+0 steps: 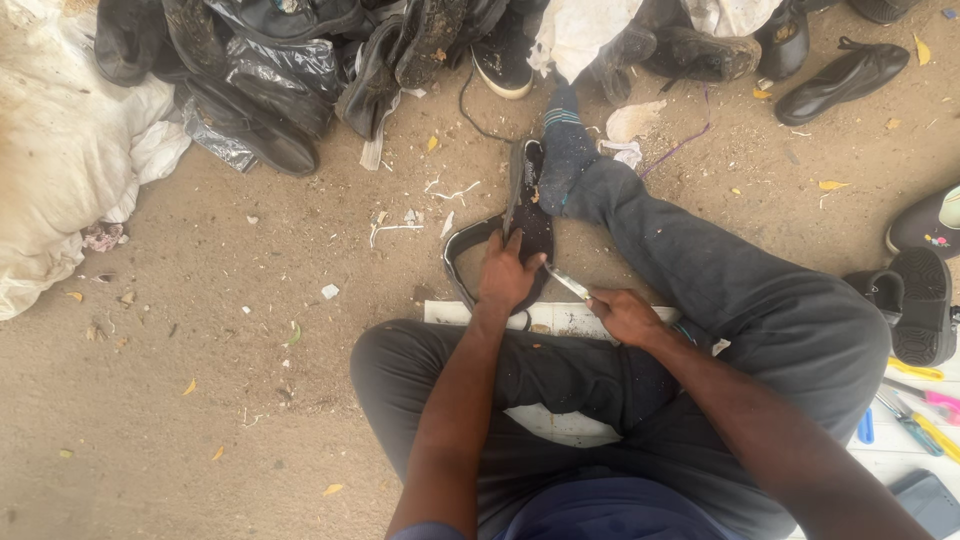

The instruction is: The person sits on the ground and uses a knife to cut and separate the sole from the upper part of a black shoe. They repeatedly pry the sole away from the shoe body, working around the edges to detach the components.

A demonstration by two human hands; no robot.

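I sit on sandy ground with a black shoe [527, 205] lying sole-up in front of me, pinned under my socked foot [562, 150]. My left hand [507, 275] presses down on the shoe's near end, fingers spread over the sole and its loosened black upper [460, 255]. My right hand [625, 316] is closed around a knife [567, 283], whose pale blade points at the sole's edge beside my left hand. A white board [575, 320] lies under my hands across my legs.
A heap of black shoes [300, 70] and plastic bags lies at the top. A white sack [60, 160] is at the left. More shoes [915, 300] and coloured tools [915, 400] lie at the right. Scraps litter the sand.
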